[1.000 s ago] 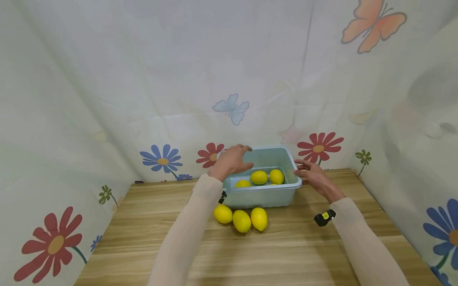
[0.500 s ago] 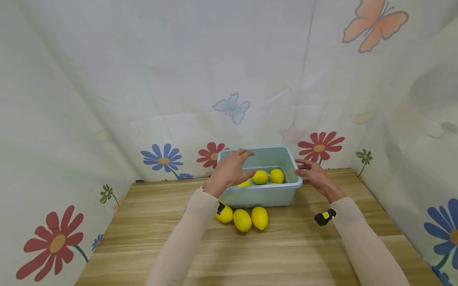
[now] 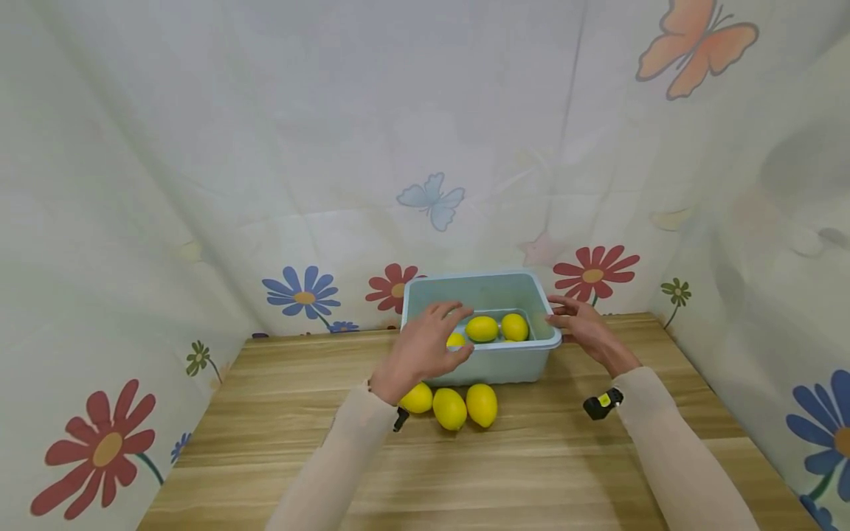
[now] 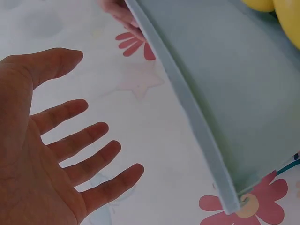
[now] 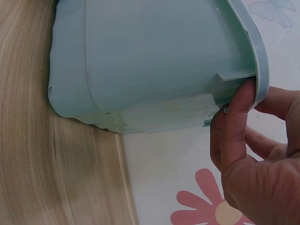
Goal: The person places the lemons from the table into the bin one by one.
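Observation:
A light blue plastic bin (image 3: pixel 498 363) stands at the back of the wooden table, with several yellow lemons (image 3: pixel 482 329) inside. My right hand (image 3: pixel 584 328) holds its right-hand rim; in the right wrist view the fingers (image 5: pixel 234 126) curl up under the lip. Over the bin's front left part hangs my left hand (image 3: pixel 421 350), fingers spread and nothing in the grasp. The left wrist view shows that palm apart from the bin's rim (image 4: pixel 197 131). Three more lemons (image 3: pixel 449 409) lie in a row on the table before the bin, the leftmost partly behind the left wrist.
The wooden table (image 3: pixel 531 464) runs up to a pale curtain (image 3: pixel 332 147) printed with flowers and butterflies, which closes in the back and both sides. A small black device (image 3: pixel 603 404) is strapped at the right wrist.
My left hand has drawn back from over the bin's left side, down and toward the front, uncovering the far left corner. The right hand keeps its place on the rim.

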A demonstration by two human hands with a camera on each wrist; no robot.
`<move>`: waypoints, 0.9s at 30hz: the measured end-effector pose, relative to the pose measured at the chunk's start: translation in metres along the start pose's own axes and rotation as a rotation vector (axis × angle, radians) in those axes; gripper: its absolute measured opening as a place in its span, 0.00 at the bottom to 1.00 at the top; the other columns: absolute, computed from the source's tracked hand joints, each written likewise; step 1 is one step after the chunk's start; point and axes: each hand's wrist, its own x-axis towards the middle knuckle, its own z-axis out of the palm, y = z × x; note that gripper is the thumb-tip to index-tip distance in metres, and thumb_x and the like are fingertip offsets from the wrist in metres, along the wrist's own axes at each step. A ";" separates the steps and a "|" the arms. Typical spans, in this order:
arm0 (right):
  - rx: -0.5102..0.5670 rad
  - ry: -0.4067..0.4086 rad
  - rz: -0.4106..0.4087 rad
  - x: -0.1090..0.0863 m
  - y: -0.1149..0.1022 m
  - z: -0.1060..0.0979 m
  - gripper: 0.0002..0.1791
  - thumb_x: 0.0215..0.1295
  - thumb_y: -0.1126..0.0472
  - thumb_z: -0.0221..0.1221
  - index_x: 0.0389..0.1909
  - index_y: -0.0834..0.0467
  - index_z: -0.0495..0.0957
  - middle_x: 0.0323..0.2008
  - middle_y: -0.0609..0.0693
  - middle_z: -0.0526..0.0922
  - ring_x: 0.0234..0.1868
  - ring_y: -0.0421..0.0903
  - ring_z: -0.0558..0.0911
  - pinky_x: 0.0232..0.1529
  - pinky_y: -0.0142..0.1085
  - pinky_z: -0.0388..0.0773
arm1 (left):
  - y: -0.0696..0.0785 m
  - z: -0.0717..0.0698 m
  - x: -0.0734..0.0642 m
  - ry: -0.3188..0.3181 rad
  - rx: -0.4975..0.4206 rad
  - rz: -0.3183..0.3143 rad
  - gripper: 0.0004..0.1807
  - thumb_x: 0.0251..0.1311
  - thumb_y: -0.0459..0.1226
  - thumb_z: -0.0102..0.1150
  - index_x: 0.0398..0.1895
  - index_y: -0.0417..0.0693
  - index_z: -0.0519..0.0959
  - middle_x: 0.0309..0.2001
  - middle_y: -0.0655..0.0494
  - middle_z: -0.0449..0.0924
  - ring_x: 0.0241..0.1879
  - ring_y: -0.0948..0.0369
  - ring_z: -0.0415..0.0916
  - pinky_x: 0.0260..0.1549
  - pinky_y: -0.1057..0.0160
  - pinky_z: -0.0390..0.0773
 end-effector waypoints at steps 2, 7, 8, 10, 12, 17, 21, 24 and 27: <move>0.003 0.000 0.003 0.000 0.000 0.000 0.37 0.71 0.57 0.55 0.77 0.51 0.52 0.69 0.64 0.61 0.65 0.65 0.68 0.59 0.46 0.79 | 0.000 0.004 -0.005 0.010 0.022 0.014 0.33 0.62 0.54 0.59 0.69 0.59 0.68 0.70 0.55 0.68 0.67 0.55 0.66 0.59 0.53 0.78; 0.010 0.007 0.005 0.000 0.000 0.001 0.37 0.71 0.57 0.55 0.77 0.51 0.52 0.69 0.64 0.62 0.65 0.65 0.69 0.63 0.52 0.75 | 0.000 0.013 -0.019 0.040 0.033 0.049 0.31 0.62 0.54 0.59 0.67 0.58 0.70 0.68 0.55 0.69 0.66 0.55 0.68 0.59 0.54 0.78; 0.011 0.008 0.006 0.000 -0.001 0.001 0.37 0.71 0.57 0.55 0.77 0.51 0.52 0.69 0.64 0.62 0.65 0.65 0.68 0.63 0.52 0.75 | 0.001 0.015 -0.022 0.044 0.032 0.053 0.31 0.62 0.54 0.59 0.67 0.58 0.71 0.68 0.55 0.69 0.66 0.55 0.68 0.59 0.53 0.78; 0.011 0.007 0.005 0.000 0.000 0.001 0.37 0.71 0.57 0.55 0.77 0.51 0.52 0.69 0.64 0.62 0.65 0.65 0.68 0.63 0.52 0.75 | 0.002 0.017 -0.027 0.050 0.037 0.066 0.31 0.61 0.54 0.59 0.67 0.58 0.71 0.68 0.55 0.70 0.65 0.54 0.68 0.59 0.53 0.78; 0.010 0.006 0.003 0.000 0.000 0.001 0.37 0.71 0.58 0.55 0.77 0.51 0.51 0.70 0.64 0.61 0.65 0.65 0.68 0.63 0.52 0.75 | 0.003 0.020 -0.032 0.054 0.048 0.073 0.31 0.61 0.54 0.59 0.67 0.58 0.71 0.67 0.55 0.70 0.65 0.55 0.68 0.58 0.54 0.79; 0.006 0.009 0.005 0.000 0.000 0.001 0.37 0.71 0.57 0.55 0.77 0.51 0.51 0.70 0.64 0.62 0.65 0.65 0.69 0.59 0.47 0.79 | 0.006 0.027 -0.044 0.057 0.057 0.093 0.30 0.61 0.54 0.59 0.67 0.60 0.71 0.66 0.57 0.72 0.63 0.57 0.69 0.56 0.56 0.80; 0.008 0.012 0.013 0.001 0.000 0.002 0.37 0.71 0.57 0.56 0.77 0.51 0.52 0.70 0.63 0.62 0.65 0.64 0.69 0.58 0.46 0.80 | 0.008 0.033 -0.053 0.073 0.054 0.127 0.29 0.61 0.54 0.59 0.65 0.60 0.72 0.64 0.58 0.73 0.61 0.58 0.70 0.54 0.57 0.80; 0.007 0.009 0.012 0.001 0.000 0.001 0.37 0.71 0.56 0.56 0.77 0.50 0.52 0.70 0.63 0.62 0.65 0.64 0.69 0.58 0.46 0.80 | 0.009 0.038 -0.059 0.079 0.059 0.158 0.28 0.61 0.54 0.60 0.64 0.59 0.73 0.63 0.58 0.73 0.61 0.58 0.71 0.54 0.57 0.80; 0.009 0.005 0.005 0.000 0.001 0.001 0.37 0.71 0.57 0.56 0.77 0.51 0.52 0.70 0.63 0.62 0.65 0.64 0.69 0.60 0.48 0.79 | 0.009 0.044 -0.065 0.054 0.058 0.172 0.28 0.61 0.54 0.60 0.64 0.59 0.73 0.64 0.57 0.73 0.62 0.57 0.71 0.52 0.56 0.81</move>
